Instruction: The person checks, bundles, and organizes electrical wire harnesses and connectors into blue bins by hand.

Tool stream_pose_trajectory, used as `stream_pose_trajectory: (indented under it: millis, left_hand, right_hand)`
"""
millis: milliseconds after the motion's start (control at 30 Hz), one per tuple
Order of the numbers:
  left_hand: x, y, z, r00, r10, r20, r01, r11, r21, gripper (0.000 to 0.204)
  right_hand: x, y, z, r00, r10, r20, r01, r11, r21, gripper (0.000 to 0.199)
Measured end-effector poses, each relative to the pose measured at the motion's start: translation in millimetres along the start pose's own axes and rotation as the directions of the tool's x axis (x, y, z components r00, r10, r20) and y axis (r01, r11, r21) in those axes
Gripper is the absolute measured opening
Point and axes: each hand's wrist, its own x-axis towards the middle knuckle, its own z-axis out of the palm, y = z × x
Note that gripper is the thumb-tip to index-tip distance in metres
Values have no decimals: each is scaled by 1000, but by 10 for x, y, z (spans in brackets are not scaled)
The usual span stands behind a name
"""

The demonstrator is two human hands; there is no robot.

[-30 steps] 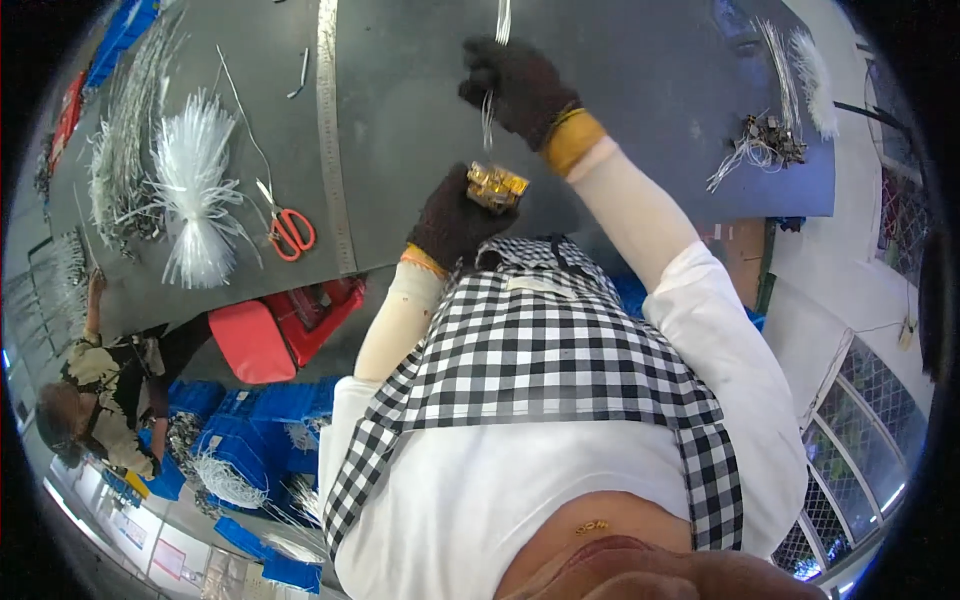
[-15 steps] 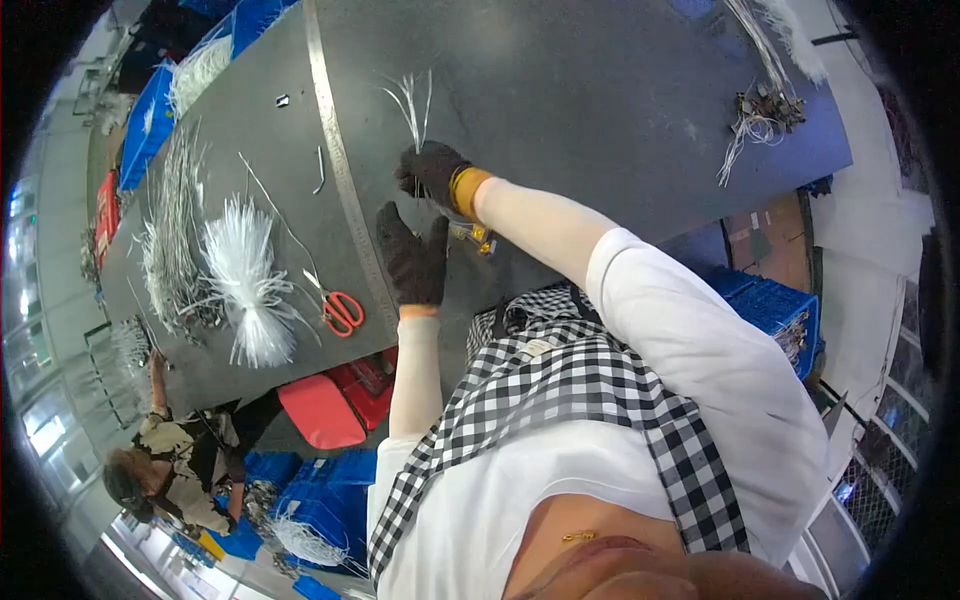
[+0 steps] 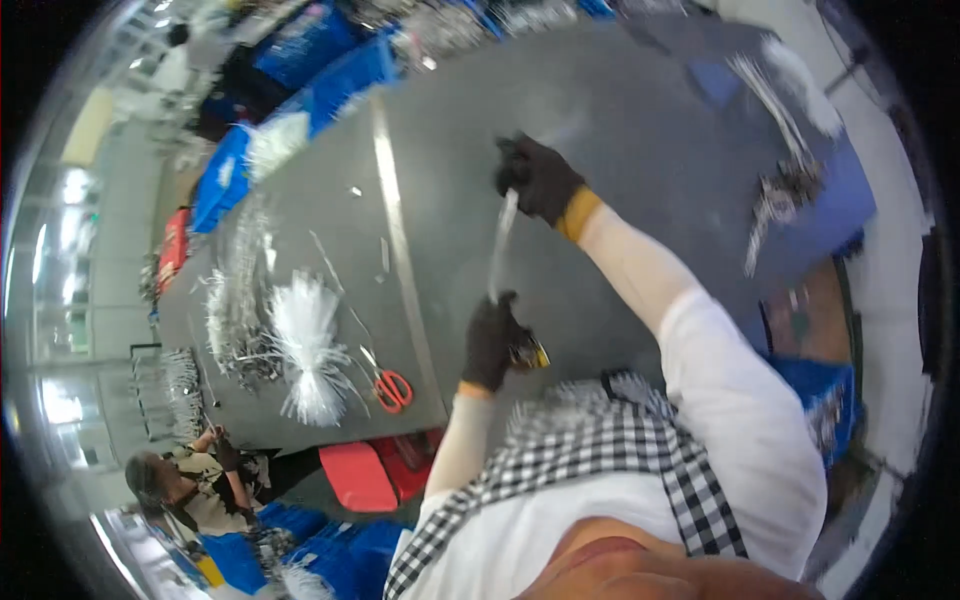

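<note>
A thin whitish bundle of wires point(image 3: 502, 245) is stretched between my two dark-gloved hands above the grey table. My right hand point(image 3: 543, 182), with a yellow cuff, is closed around its far end. Nearer to me, my left hand point(image 3: 490, 343) is closed on the lower part of the bundle. A small yellow-and-dark piece point(image 3: 532, 355) sticks out beside the left hand; motion blur hides whether it belongs to the bundle. Left of the hands lie orange-handled scissors point(image 3: 391, 390) and a long metal strip point(image 3: 395, 200) across the tabletop.
A splayed bunch of white strands point(image 3: 315, 345) and grey wires point(image 3: 238, 290) lie on the left. More wires with connectors point(image 3: 785, 190) lie at the far right. Blue bins point(image 3: 220, 190) line the far edge. Another person point(image 3: 200, 480) works at the lower left.
My right hand has moved away from the left, and the bundle now spans the gap between them. The left hand has closed on it. The whole view has shifted.
</note>
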Motion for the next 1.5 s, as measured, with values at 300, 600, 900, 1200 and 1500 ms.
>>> stream_pose_trajectory:
  millis: [300, 600, 900, 1200, 1500]
  left_hand:
    - [-500, 344, -122, 815, 173, 553, -492, 712, 501, 44]
    - [246, -689, -285, 983, 23, 184, -95, 914, 395, 30]
    - [441, -902, -502, 925, -375, 56, 370, 862, -345, 25]
    - [454, -460, -98, 894, 424, -147, 148, 31, 989, 60]
    - [647, 578, 2492, 798, 534, 280, -450, 219, 866, 50]
  right_hand:
    - [90, -522, -28, 872, 422, -250, -393, 906, 157, 25]
    - [238, -208, -722, 982, 188, -6, -76, 366, -927, 33]
    - [-2413, -190, -1582, 908, 411, -82, -97, 15, -995, 33]
    - [-4786, -1416, -4279, 449, -400, -799, -886, -84, -456, 42]
    - [-4645, -1541, -6193, 14, -301, -954, -750, 628, -209, 58]
